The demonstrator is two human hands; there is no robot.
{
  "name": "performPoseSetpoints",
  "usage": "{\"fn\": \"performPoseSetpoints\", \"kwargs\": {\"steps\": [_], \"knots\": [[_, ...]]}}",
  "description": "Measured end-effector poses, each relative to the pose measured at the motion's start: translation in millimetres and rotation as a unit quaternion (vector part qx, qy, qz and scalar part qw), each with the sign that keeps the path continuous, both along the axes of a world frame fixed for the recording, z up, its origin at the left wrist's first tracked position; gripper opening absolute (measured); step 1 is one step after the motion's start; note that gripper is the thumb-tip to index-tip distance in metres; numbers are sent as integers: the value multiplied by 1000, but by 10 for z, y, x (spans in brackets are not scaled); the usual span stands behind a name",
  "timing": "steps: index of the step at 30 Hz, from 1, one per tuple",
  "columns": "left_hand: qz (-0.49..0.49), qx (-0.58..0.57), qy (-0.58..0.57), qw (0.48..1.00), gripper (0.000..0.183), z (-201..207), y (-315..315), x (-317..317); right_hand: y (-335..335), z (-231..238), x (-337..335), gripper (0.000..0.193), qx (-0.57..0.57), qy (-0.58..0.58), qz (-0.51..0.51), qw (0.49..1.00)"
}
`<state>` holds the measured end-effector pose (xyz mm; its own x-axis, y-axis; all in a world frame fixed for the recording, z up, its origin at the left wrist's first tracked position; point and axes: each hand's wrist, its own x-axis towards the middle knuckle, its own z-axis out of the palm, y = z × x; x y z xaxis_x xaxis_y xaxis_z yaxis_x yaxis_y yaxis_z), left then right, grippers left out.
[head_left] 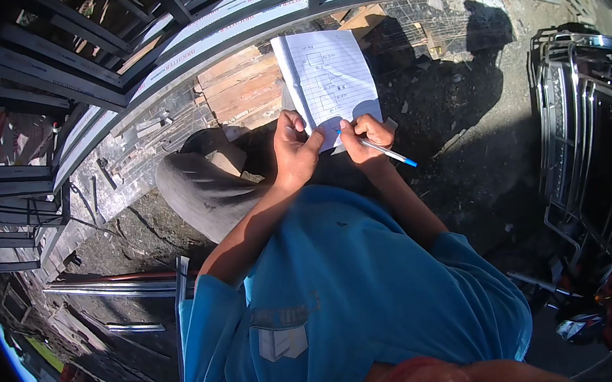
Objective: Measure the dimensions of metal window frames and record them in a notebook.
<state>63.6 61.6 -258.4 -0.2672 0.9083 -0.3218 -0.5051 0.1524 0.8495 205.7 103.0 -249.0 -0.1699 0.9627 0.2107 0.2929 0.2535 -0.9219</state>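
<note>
Head view, one writing station, outdoors.

Item 1: notebook [333, 73], lined white page uppermost, hand-drawn figures [316, 59] down its middle. Located in front of the wearer's blue shirt [337, 256], seen against wooden boards [240, 92]; whether anything backs it from below, cannot tell.

Item 2: pen [391, 153], pale barrel, blue end, slanting down to the right.

Item 3: left grip [295, 154], bare hand, grasping the notebook at its lower left corner, thumb toward the page.

Item 4: right grip [367, 140], bare hand, grasping the pen low near its point, at the page's bottom edge. Contact of point with paper: too small to tell.

Surroundings: pale metal frames [224, 21] beyond the notebook; grey trouser leg [203, 192] to the left; chrome grille [593, 133] well apart at right.

Handling notes, by judgement: writing seems the step in hand. The left thumb serves best pressed flat, since the lower edge probably flexes under the pen. A firm backing would give cleaner strokes. Shade lies across the lower right of the page; tilting toward the sun should help legibility. Light pressure suits this edge; heavy strokes risk creasing or a slip off the paper.
</note>
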Motion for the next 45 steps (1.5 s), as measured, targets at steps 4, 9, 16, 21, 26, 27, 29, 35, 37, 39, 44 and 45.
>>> {"fn": "performPoseSetpoints", "kwargs": {"steps": [4,9,16,21,26,27,29,35,37,39,44,45], "knots": [[3,11,-21,1000,34,23,6,-2,9,32,-29,35,-10,11,-9,1000],[5,21,-17,1000,34,11,0,-3,11,44,-10,35,3,0,-12,1000],[-1,0,-14,1000,34,63,21,-7,13,65,-6,35,-15,-12,-25,1000],[-9,-1,-27,1000,34,89,21,-12,22,87,32,36,-34,-16,-22,999],[12,23,-50,998,34,105,43,12,63,186,15,35,9,14,-51,999],[11,22,-50,998,34,104,35,10,49,159,32,36,-3,10,-45,999],[6,14,-54,998,35,90,33,-8,40,109,54,36,-14,4,-40,999],[1,14,-43,999,35,62,36,-11,8,-35,53,38,-23,14,-41,999],[6,16,-50,999,35,56,39,1,9,-54,57,38,-25,15,-38,999],[12,17,-58,998,35,54,40,0,9,-49,55,38,-27,17,-34,999],[-1,10,-45,999,35,75,32,-22,18,-63,50,38,-1,-2,-13,1000],[-1,10,-45,999,35,72,28,-11,7,-65,63,38,-2,-3,-13,1000]]}}
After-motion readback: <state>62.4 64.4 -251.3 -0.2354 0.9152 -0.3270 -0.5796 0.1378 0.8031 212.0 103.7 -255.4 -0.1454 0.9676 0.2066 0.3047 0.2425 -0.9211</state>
